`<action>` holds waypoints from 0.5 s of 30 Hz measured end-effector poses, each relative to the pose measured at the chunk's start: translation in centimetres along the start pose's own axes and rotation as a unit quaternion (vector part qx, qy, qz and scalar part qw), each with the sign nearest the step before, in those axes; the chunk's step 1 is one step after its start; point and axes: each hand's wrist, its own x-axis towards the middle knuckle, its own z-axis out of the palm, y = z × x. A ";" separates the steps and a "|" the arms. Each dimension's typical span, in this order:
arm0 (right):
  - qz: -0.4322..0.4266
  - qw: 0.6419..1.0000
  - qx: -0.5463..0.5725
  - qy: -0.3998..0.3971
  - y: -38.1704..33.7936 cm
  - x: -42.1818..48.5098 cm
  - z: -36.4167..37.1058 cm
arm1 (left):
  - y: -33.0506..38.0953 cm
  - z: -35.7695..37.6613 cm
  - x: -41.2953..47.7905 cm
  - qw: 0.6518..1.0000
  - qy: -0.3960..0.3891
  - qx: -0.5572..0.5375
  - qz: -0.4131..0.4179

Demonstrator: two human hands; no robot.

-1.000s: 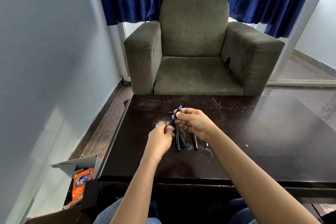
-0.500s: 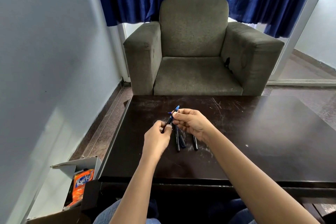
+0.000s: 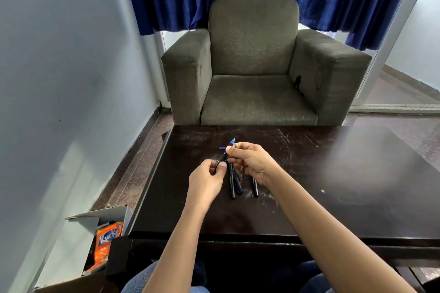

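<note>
the pen (image 3: 224, 156) stayed tilted just above the bench (image 3: 333, 185) — blue tip up and away — barely shifted from a second before. the left hand (image 3: 206, 181) still pinched its lower end between the fingers, the right hand (image 3: 252, 164) its upper part; spare pens (image 3: 232, 185) lay beneath.

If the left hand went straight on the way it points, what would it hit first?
Probably the right hand, which pinches the same pen just beyond the left hand. Depth is hard to judge from this one view.
</note>
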 end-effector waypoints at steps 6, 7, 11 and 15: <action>0.001 1.000 0.012 0.010 -0.1 0.0 -0.2 | 0.3 -0.2 0.1 1.000 -0.001 -0.010 0.005; 0.002 1.000 0.010 0.011 -0.1 0.0 -0.2 | 0.2 -0.2 0.1 1.000 0.004 -0.002 0.019; 0.003 1.000 0.007 0.009 -0.1 0.0 -0.1 | -0.1 0.0 0.0 1.000 0.012 -0.009 0.018; 0.004 1.000 0.010 0.009 -0.1 0.0 -0.1 | 0.3 -0.2 0.1 1.000 -0.006 -0.023 -0.015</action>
